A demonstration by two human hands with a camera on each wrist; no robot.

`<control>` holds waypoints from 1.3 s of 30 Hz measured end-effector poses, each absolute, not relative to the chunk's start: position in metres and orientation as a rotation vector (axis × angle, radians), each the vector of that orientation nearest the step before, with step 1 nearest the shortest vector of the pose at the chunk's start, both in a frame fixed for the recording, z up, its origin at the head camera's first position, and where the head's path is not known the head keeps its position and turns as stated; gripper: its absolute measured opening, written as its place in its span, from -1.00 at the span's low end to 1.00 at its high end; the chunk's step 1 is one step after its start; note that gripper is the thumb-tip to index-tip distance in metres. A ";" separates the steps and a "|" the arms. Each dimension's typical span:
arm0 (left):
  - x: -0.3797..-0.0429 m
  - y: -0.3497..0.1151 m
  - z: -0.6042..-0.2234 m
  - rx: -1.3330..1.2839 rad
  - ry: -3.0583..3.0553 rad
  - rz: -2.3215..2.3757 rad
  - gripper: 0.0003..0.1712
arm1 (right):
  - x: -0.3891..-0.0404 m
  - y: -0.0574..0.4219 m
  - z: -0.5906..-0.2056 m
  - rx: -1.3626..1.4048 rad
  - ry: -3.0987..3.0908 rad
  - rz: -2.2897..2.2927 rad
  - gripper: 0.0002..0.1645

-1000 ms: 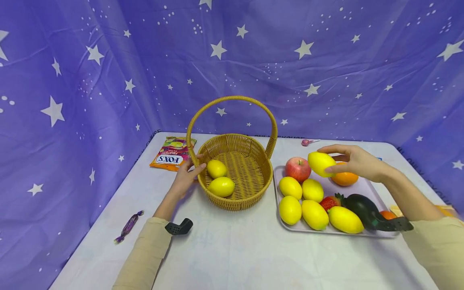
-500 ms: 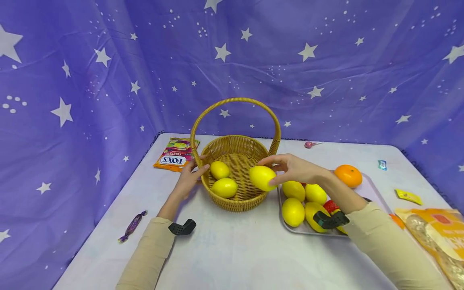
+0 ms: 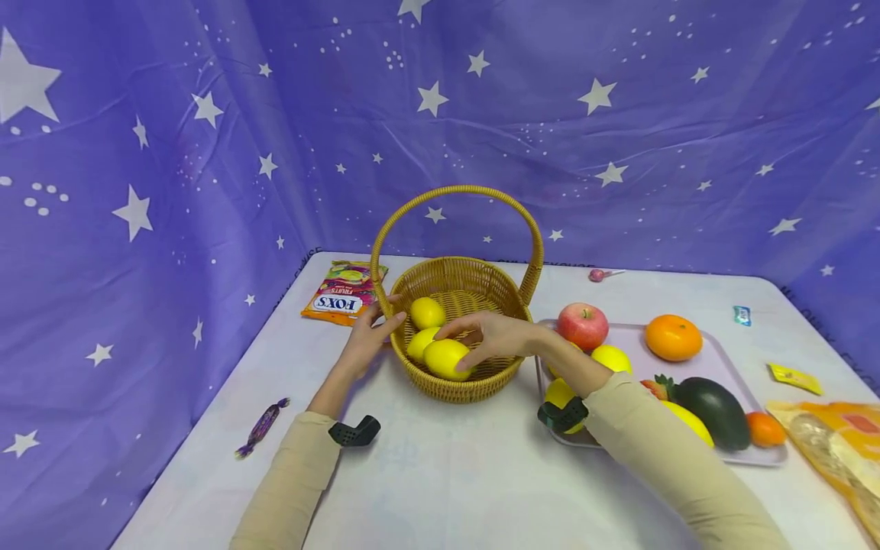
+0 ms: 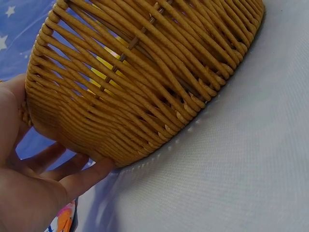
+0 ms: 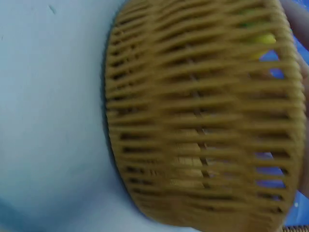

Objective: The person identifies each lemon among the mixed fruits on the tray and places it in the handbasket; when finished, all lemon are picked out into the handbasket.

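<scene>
A wicker basket [image 3: 450, 391] with a tall arched handle stands mid-table. My left hand [image 3: 367, 344] grips its left side at the foot of the handle, thumb over the rim; in the left wrist view the fingers [image 4: 87, 176] lie against the outer wall. Inside the basket, my right hand [image 3: 505, 336] pinches a yellow lemon [image 3: 445, 359] between thumb and fingers. That lemon partly covers a second lemon [image 3: 418, 345], and a third lemon [image 3: 428, 312] lies behind. In the right wrist view the basket wall [image 5: 193, 96] hides most of the right hand.
To the right, a lavender tray [image 3: 629, 336] carries an apple [image 3: 582, 325], an orange [image 3: 674, 338], a dark oval fruit [image 3: 711, 412] and several lemons, partly behind the right arm. A candy bag [image 3: 340, 294], a purple wrapped candy [image 3: 263, 428] and a lollipop [image 3: 598, 275] lie around.
My right hand has carried the lemon leftward from above the tray, over the basket's rim and down beside the other two lemons. The left hand keeps its hold on the basket.
</scene>
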State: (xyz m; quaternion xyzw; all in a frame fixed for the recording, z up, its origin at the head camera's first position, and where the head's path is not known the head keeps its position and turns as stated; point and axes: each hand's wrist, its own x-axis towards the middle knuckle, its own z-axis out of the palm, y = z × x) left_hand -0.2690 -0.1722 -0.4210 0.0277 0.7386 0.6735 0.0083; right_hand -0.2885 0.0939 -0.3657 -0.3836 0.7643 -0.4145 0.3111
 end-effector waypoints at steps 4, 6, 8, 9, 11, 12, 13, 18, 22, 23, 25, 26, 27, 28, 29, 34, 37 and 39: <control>-0.270 -0.171 -0.421 0.100 2.298 2.117 -0.44 | -0.286 0.083 -0.371 -1.028 2.065 -1.094 -0.33; -0.270 -0.171 -0.421 0.099 2.296 2.118 -0.44 | -0.284 0.077 -0.374 -1.015 2.101 -1.092 -0.34; -0.270 -0.171 -0.421 0.093 2.301 2.115 -0.44 | -0.283 0.072 -0.377 -1.003 2.121 -1.090 -0.36; -0.270 -0.171 -0.421 0.087 2.304 2.112 -0.44 | -0.283 0.070 -0.379 -0.995 2.133 -1.085 -0.37; -0.269 -0.170 -0.421 0.080 2.313 2.109 -0.44 | -0.283 0.067 -0.380 -0.983 2.150 -1.086 -0.40; -0.269 -0.170 -0.421 0.077 2.316 2.108 -0.44 | -0.283 0.066 -0.380 -0.978 2.150 -1.090 -0.41; -0.269 -0.170 -0.421 0.075 2.318 2.108 -0.44 | -0.283 0.066 -0.380 -0.974 2.148 -1.094 -0.41; -0.269 -0.170 -0.421 0.058 2.308 2.108 -0.46 | -0.285 0.076 -0.374 -0.940 2.074 -1.159 -0.41; -0.269 -0.170 -0.421 0.039 2.299 2.100 -0.46 | -0.289 0.093 -0.361 -0.935 1.992 -1.205 -0.36; -0.269 -0.170 -0.421 0.041 2.298 2.099 -0.45 | -0.290 0.099 -0.357 -0.930 1.980 -1.213 -0.36; -0.269 -0.170 -0.420 0.052 2.293 2.105 -0.45 | -0.292 0.112 -0.349 -0.912 1.971 -1.223 -0.34; -0.267 -0.169 -0.417 0.048 2.284 2.104 -0.45 | -0.292 0.119 -0.344 -0.897 1.978 -1.227 -0.34; -0.265 -0.168 -0.412 0.048 2.280 2.098 -0.44 | -0.292 0.126 -0.340 -0.886 1.988 -1.231 -0.34; -0.263 -0.167 -0.408 0.047 2.276 2.095 -0.44 | -0.292 0.135 -0.336 -0.876 1.994 -1.239 -0.34; -0.261 -0.166 -0.404 0.049 2.274 2.089 -0.44 | -0.292 0.143 -0.332 -0.871 2.003 -1.244 -0.35; -0.253 -0.164 -0.392 0.033 2.276 2.057 -0.42 | -0.290 0.191 -0.324 -0.847 2.080 -1.263 -0.33; -0.253 -0.165 -0.392 0.026 2.276 2.052 -0.41 | -0.286 0.221 -0.326 -0.806 2.174 -1.248 -0.33; -0.254 -0.165 -0.392 0.024 2.272 2.056 -0.42 | -0.282 0.240 -0.328 -0.764 2.226 -1.253 -0.35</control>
